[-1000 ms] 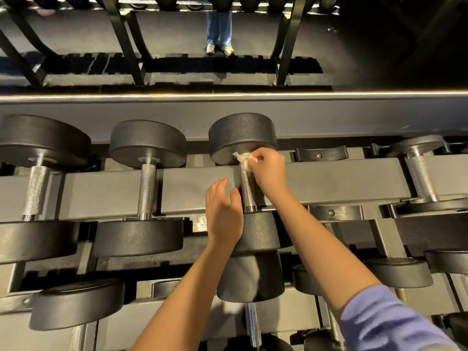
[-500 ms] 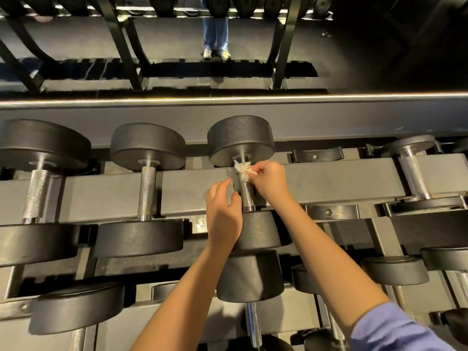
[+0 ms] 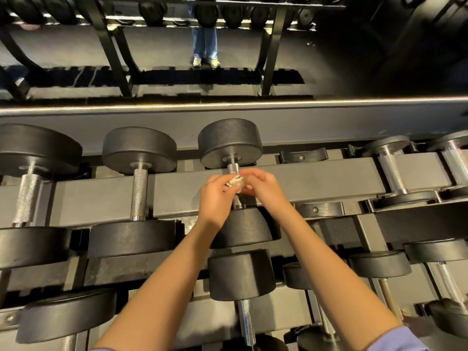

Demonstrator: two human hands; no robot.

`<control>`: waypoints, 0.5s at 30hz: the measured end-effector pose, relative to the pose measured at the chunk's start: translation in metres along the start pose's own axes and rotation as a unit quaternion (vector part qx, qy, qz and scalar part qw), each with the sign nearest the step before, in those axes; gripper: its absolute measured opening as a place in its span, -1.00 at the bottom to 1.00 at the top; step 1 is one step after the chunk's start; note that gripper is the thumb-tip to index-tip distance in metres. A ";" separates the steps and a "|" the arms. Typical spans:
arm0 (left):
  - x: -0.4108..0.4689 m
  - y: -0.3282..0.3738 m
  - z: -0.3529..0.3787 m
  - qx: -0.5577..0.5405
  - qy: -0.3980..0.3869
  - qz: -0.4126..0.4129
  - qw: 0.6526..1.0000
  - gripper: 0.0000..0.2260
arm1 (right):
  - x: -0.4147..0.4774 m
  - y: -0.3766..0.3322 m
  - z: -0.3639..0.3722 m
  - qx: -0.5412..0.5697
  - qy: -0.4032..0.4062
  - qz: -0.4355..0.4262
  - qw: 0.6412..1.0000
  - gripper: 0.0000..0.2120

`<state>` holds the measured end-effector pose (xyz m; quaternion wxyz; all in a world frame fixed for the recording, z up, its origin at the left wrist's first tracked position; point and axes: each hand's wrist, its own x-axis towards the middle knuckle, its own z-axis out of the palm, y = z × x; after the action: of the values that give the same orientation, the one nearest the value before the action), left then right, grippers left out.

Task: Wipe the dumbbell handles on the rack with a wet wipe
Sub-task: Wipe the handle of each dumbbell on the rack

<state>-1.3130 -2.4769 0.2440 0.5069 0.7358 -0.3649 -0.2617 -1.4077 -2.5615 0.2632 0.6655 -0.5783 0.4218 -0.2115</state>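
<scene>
We see knurled, shiny metal handles (image 3: 139, 192) between matt, pebbled black dumbbell heads (image 3: 138, 149), resting on the smooth grey painted rack (image 3: 316, 181); crumpled white wipe (image 3: 234, 181).

My left hand (image 3: 215, 198) and right hand (image 3: 264, 190) hide the middle of the dumbbell handle (image 3: 233, 168); the wet wipe (image 3: 234, 182), pinched between my fingers (image 3: 255, 174), shows only as a crumpled scrap. The top edge cuts a standing person (image 3: 205, 38) off above the knees. The left edge clips the leftmost dumbbell (image 3: 33, 148). My sleeve (image 3: 395, 340) runs off the bottom edge.
</scene>
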 end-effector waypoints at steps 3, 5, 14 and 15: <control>0.013 -0.007 0.000 0.020 0.038 -0.016 0.999 -0.80 | -0.010 0.008 0.004 -0.013 0.057 -0.035 0.998 -0.84; 0.026 -0.010 0.000 0.024 0.087 -0.040 0.995 -0.79 | -0.018 0.017 0.008 -0.141 0.123 -0.066 0.980 -0.85; 0.054 -0.020 0.010 0.029 0.040 -0.036 0.998 -0.90 | -0.020 0.023 0.011 -0.256 0.165 -0.065 0.950 -0.69; 0.052 -0.024 0.010 0.019 0.032 -0.051 0.998 -0.86 | -0.020 0.023 0.011 -0.259 0.166 -0.061 0.950 -0.68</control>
<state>-1.2829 -2.5183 0.2174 0.4908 0.7707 -0.3154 -0.2562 -1.4149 -2.5342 0.2471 0.3994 -0.7120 0.5306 -0.2280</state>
